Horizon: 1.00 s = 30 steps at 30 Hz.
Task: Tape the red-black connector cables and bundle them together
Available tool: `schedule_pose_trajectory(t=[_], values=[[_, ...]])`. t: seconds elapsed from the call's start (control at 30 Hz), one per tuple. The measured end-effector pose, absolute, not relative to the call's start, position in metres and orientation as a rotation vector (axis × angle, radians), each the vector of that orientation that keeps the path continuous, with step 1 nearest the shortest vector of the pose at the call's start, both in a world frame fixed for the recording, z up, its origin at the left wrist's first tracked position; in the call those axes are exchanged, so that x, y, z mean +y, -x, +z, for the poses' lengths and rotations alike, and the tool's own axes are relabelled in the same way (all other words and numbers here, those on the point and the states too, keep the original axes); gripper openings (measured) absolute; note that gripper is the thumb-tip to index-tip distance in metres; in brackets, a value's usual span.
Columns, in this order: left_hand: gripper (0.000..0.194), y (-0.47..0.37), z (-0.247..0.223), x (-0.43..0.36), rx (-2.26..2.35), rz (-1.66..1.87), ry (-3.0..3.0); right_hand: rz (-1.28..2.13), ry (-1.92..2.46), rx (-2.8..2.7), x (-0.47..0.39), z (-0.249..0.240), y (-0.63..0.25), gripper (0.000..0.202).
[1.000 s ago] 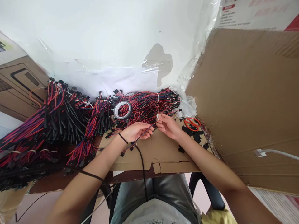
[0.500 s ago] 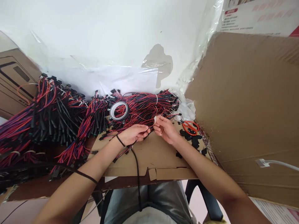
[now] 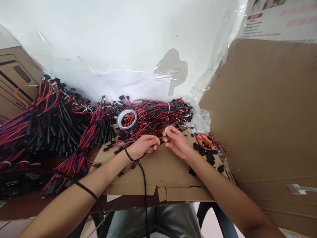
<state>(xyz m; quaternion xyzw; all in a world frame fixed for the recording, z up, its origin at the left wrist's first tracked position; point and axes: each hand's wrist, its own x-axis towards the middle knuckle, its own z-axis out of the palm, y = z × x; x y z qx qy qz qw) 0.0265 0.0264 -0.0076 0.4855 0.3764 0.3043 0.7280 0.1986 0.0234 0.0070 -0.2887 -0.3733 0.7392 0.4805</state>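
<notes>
My left hand [image 3: 148,144] pinches a thin red and black wire [image 3: 160,138] above the cardboard sheet [image 3: 173,178]. Close beside it on the right, my right hand [image 3: 175,141] has its fingers closed on the same wire, with a small white piece [image 3: 166,130] at its fingertips. Just behind the hands lies a pile of red and black wires [image 3: 158,112], bound with white ties. A roll of black tape [image 3: 134,123] with a white core rests on the pile's left part.
Thick wire bundles [image 3: 59,125] fill the left side. Orange-handled scissors [image 3: 205,141] and black scraps [image 3: 210,157] lie right of my right hand. A black cable [image 3: 145,191] hangs over the front edge. A large cardboard box [image 3: 267,115] stands at right.
The view has shifted slightly, so the table items appear a little lower. Both hands stay close together on the wire, with only small finger movements.
</notes>
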Motion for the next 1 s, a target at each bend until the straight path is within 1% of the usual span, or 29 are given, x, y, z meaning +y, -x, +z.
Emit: schedule_pose_trajectory(t=[0.1, 0.27, 0.33, 0.43, 0.5, 0.7, 1.0], values=[[0.04, -0.027, -0.009, 0.025, 0.838, 0.733, -1.06, 1.766, 0.784, -1.095, 0.025, 0.012, -0.207, 0.033], [0.045, -0.028, -0.007, 0.022, 0.792, 0.796, -1.078, 1.693, 1.011, -1.604, 0.028, 0.015, -0.22, 0.028], [0.046, -0.028, -0.006, 0.022, 0.788, 0.799, -1.093, 1.588, 1.15, -1.71, 0.028, 0.009, -0.217, 0.026], [0.046, -0.029, -0.006, 0.021, 0.804, 0.794, -1.118, 1.348, 1.279, -1.662, 0.026, -0.001, -0.203, 0.021], [0.045, -0.029, -0.008, 0.021, 0.824, 0.781, -1.133, 1.276, 1.269, -1.563, 0.023, -0.005, -0.193, 0.021], [0.044, -0.03, -0.011, 0.022, 0.868, 0.757, -1.15, 1.373, 1.182, -1.251, 0.017, -0.001, -0.185, 0.02], [0.042, -0.031, -0.012, 0.021, 0.886, 0.776, -1.128, 1.564, 1.079, -1.191, 0.018, 0.002, -0.192, 0.029]])
